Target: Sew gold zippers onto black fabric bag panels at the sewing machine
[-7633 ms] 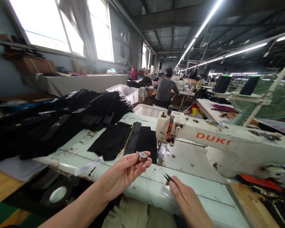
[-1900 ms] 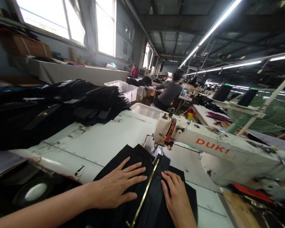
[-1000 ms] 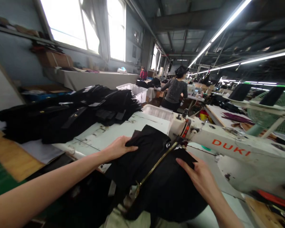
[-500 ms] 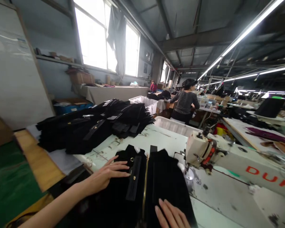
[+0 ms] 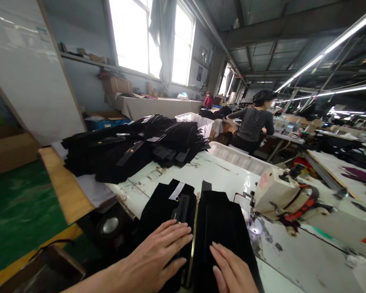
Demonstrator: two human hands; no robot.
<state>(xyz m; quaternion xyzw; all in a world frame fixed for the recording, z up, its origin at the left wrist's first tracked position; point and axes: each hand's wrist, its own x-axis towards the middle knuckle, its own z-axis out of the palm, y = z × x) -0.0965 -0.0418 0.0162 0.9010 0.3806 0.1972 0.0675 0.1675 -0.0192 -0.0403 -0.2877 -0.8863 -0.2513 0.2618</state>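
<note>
Two palms down flat, nothing pinched. Left hand [image 5: 158, 256] laid open on the left panel of the black velvety fabric piece [image 5: 219, 219], fingers slightly fanned and pointing toward the gold-toned metal zipper [image 5: 194, 232]. Right hand [image 5: 232, 272] open too, fingers close together, resting on the right panel just beside that zipper. One hand on each side of the teeth, probably to keep both halves smooth and level with the zip line running straight between them.

Lies at the near edge of the scuffed white sewing table [image 5: 219, 175], lower end apparently drooping over the front, top end pointing away. Just left of the cream sewing machine head [image 5: 277, 195]: close to the needle area, not under it as far as can be told.

Now the look of it. Deep matte black with a soft nap, two tall panels joined down the middle by the zipper, puller up at the far end. Narrow black strap [image 5: 180, 209] lying along the left panel by the teeth, small white paper tag [image 5: 177, 190] at that panel's top edge. Short black tab poking past the top of the right panel.

Farther back on the left, a big heap of black cut pieces [image 5: 125, 146], well apart from both hands. White plastic bin [image 5: 240, 156] past the table's far edge. Beyond it, a person in a dark speckled top [image 5: 251, 126] at another station, back turned.
</note>
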